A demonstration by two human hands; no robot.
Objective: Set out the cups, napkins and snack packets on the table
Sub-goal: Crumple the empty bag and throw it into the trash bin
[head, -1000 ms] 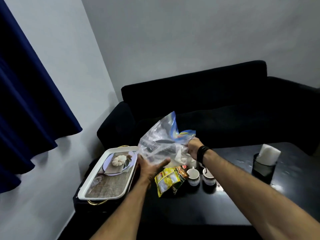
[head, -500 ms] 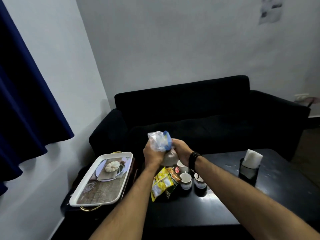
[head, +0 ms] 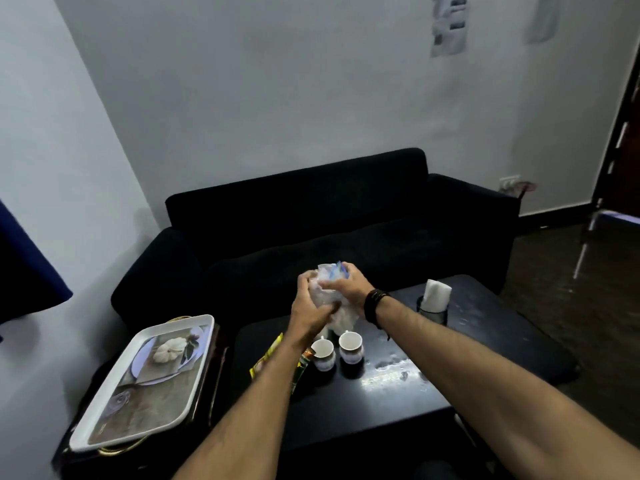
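We see both hands up over the black table (head: 398, 393), squeezing a crumpled clear plastic bag (head: 327, 289) between them. Left hand (head: 308, 311) grip clamped on the bag's near side, right hand (head: 346, 289) grip clamped on its top and far side; black band on the right wrist. Two white cups (head: 337, 349) stand side by side on the table right below the bag. Yellow snack packets (head: 268, 358) lie on the table left of the cups, partly hidden by the left forearm. White napkins (head: 437, 295) stand upright in a dark holder (head: 433, 315) on the table's far right. White tray (head: 145, 379) sits off the table's left side.
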